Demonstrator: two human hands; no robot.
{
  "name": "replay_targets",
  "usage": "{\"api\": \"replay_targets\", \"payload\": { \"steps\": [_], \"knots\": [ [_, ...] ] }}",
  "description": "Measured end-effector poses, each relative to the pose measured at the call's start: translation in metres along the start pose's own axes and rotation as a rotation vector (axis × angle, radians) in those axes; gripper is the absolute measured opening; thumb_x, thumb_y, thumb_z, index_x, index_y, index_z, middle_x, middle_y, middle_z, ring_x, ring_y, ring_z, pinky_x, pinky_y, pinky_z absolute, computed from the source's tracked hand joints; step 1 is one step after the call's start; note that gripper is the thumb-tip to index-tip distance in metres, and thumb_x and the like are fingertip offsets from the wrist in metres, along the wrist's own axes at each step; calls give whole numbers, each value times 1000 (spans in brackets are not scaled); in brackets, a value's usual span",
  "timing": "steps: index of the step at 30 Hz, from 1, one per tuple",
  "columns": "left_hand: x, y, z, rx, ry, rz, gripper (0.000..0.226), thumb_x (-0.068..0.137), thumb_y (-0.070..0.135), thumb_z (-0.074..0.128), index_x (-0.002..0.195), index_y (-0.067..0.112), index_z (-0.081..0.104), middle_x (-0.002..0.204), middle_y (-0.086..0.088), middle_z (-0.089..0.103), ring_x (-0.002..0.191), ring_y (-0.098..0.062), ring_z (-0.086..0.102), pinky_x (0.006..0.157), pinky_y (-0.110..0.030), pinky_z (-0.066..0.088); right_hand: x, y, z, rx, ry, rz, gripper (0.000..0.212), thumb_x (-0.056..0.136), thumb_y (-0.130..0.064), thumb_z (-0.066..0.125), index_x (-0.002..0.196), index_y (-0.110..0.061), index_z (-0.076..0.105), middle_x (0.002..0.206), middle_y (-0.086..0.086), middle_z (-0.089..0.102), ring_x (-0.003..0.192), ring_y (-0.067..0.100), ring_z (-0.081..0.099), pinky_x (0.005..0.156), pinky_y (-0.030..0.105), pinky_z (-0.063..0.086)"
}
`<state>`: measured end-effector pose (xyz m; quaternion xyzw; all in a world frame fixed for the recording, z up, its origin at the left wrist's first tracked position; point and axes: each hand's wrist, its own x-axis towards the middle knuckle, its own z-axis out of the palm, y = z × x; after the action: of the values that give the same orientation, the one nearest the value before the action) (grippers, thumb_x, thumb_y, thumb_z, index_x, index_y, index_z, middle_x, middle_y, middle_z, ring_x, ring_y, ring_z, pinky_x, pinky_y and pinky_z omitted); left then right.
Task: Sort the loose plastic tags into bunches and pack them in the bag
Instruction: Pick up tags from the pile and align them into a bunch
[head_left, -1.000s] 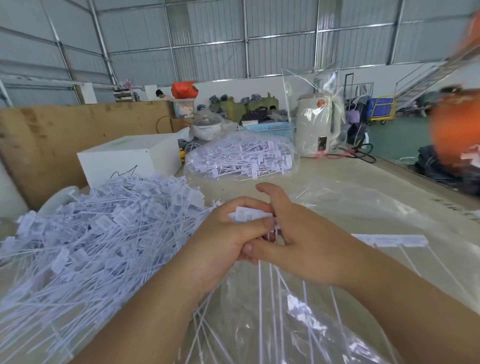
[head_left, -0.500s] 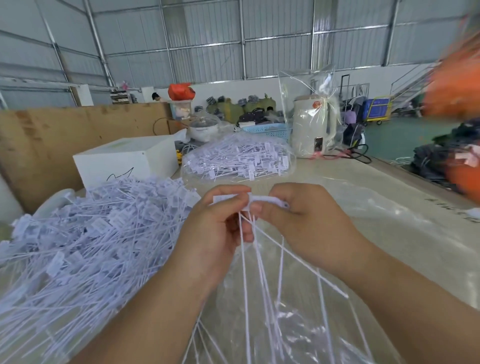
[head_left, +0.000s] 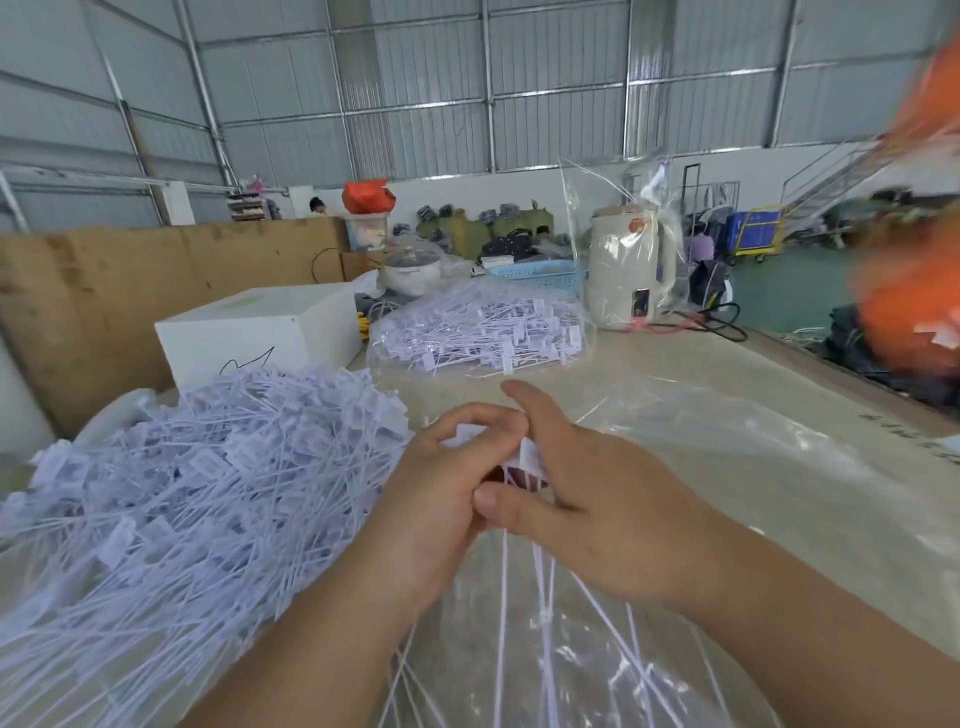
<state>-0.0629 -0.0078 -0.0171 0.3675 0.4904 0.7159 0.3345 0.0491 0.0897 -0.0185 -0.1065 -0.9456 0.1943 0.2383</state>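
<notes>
- We see the left hand (head_left: 441, 499) and the right hand (head_left: 597, 499) pressed together over the table (head_left: 727, 395), both closed on one small bunch of white plastic tags (head_left: 524, 457).
- The bunch's flat heads sit between the fingers; its thin tails hang down towards us over a clear plastic bag (head_left: 571, 649) spread on the table.
- A big heap of loose tags (head_left: 182, 493) lies just left of the hands.
- Farther back, a filled clear bag of tags (head_left: 483, 327) rests beside a white box (head_left: 260, 332).
</notes>
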Motion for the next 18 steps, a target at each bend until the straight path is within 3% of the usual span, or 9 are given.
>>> {"api": "replay_targets", "payload": {
  "steps": [2,5,8,10,13,15,18],
  "knots": [
    [-1,0,-2,28,-31,-25,20,61,29,78,77,19,73,77,-15,69,60,-20,65,51,-25,52,-1,0,1,-10,-23,38,92,81,-73,41,150,-41,-11,139,-10,50,115,8,54,83,23,36],
    [-1,0,-5,31,-78,-35,23,65,23,87,82,17,73,82,-17,69,65,-23,65,55,-26,53,-1,0,-1,-57,-29,13,93,81,-74,45,146,-47,-16,149,-10,40,119,9,51,85,26,38],
    [2,-3,-4,120,-41,90,15,68,16,78,83,17,74,80,-14,70,70,-24,65,58,-28,54,0,2,-2,-10,-10,-6,96,81,-70,52,149,-44,-10,150,-16,38,121,5,49,94,27,42],
    [4,-3,-5,153,33,167,18,70,6,76,80,21,74,80,-12,72,72,-24,69,57,-29,54,2,5,-5,98,5,-22,77,83,-62,58,145,-40,18,129,-13,58,104,5,59,87,32,49],
    [7,4,-11,103,125,194,19,69,5,69,79,21,73,74,-11,70,60,-24,66,47,-27,49,6,15,-14,146,2,-5,36,85,-59,60,104,-29,57,79,-5,65,67,10,62,64,39,51],
    [8,5,-15,121,168,205,19,74,2,70,80,21,73,71,-9,68,53,-22,60,45,-26,46,8,23,-15,144,-13,37,44,88,-58,55,74,-16,54,59,-6,50,52,10,47,56,36,40],
    [7,1,-15,253,194,213,19,79,0,74,83,18,71,69,-5,68,52,-15,61,46,-24,49,8,29,-11,176,-35,50,47,92,-48,56,60,-16,42,53,-7,35,50,8,35,55,32,31]
  ]
}}
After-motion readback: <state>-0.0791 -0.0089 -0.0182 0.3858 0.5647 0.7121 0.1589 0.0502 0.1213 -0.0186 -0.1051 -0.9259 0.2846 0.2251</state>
